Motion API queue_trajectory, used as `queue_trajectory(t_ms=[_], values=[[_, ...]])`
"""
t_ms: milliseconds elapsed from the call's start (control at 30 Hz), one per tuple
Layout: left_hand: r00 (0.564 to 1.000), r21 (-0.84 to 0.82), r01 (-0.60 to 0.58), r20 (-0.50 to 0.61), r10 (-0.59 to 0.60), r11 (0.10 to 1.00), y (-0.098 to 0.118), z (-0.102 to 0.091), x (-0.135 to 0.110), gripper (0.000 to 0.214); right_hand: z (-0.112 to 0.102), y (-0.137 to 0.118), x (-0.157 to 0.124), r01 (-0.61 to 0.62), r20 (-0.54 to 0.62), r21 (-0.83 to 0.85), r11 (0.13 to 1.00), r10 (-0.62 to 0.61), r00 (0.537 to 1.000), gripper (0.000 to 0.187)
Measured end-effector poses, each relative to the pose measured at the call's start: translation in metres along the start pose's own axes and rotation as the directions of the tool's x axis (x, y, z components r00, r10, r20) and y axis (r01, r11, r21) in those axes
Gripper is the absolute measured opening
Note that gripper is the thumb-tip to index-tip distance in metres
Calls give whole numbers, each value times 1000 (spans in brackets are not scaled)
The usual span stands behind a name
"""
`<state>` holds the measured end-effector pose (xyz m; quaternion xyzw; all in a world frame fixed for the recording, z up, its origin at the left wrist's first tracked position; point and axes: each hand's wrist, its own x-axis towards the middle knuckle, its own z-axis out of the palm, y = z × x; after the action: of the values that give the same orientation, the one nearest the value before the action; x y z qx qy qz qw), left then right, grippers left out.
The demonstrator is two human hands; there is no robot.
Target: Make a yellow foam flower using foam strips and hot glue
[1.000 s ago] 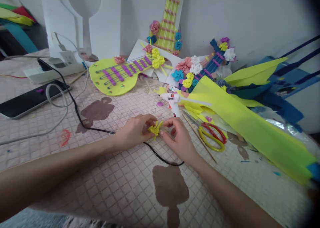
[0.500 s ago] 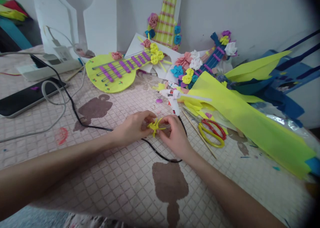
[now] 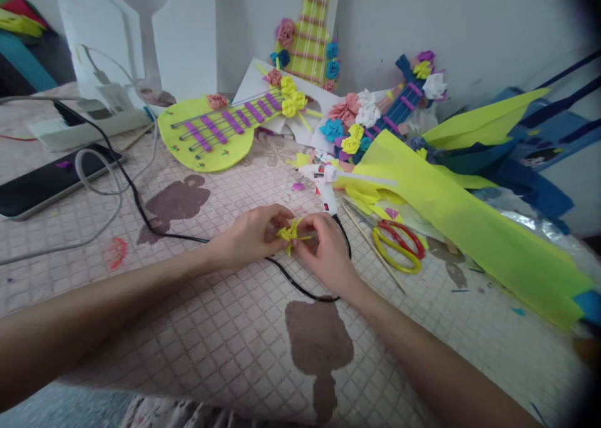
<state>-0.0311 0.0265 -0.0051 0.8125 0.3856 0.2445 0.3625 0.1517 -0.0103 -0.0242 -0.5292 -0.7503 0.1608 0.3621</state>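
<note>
Between my two hands is a small yellow paper flower (image 3: 288, 233) with thin pointed strips sticking out. My left hand (image 3: 251, 237) pinches it from the left, thumb and fingers closed on its side. From the right, my right hand (image 3: 326, 249) pinches one of its strips between thumb and forefinger. Just beyond my hands lies a white glue gun (image 3: 325, 187) with a glue stick in its back. Its black cord (image 3: 295, 283) passes under my hands.
Right of my hands lie scissors (image 3: 398, 259) with red and yellow handles, a wooden skewer (image 3: 375, 249) and yellow-green crepe paper (image 3: 446, 215). Behind are a yellow paper guitar (image 3: 206, 156) and a blue, flower-trimmed one (image 3: 399, 106). At left sit a phone (image 3: 47, 181) and power strip (image 3: 89, 127).
My fingers have shifted slightly on the yellow paper flower, and its strips look more gathered together. The view has tilted a little; the other things lie where they were.
</note>
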Motion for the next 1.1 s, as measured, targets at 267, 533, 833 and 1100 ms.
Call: queue_trajectory(t_ms=[267, 533, 833, 1100], values=[[999, 62, -19, -27, 20, 998, -3, 3, -1, 35, -3, 0, -1, -5, 9, 74, 997, 5, 1000, 10], [999, 78, -27, -31, 30, 997, -5, 4, 0, 34, -4, -1, -3, -31, 10, 106, 994, 30, 1000, 11], [998, 29, -64, -3, 64, 998, -3, 0, -3, 44, -4, 2, -4, -72, 20, 156, 985, 70, 997, 11], [999, 22, -37, -15, 38, 999, -5, 3, -2, 30, -3, 3, -4, -55, 11, 154, 987, 53, 999, 18]])
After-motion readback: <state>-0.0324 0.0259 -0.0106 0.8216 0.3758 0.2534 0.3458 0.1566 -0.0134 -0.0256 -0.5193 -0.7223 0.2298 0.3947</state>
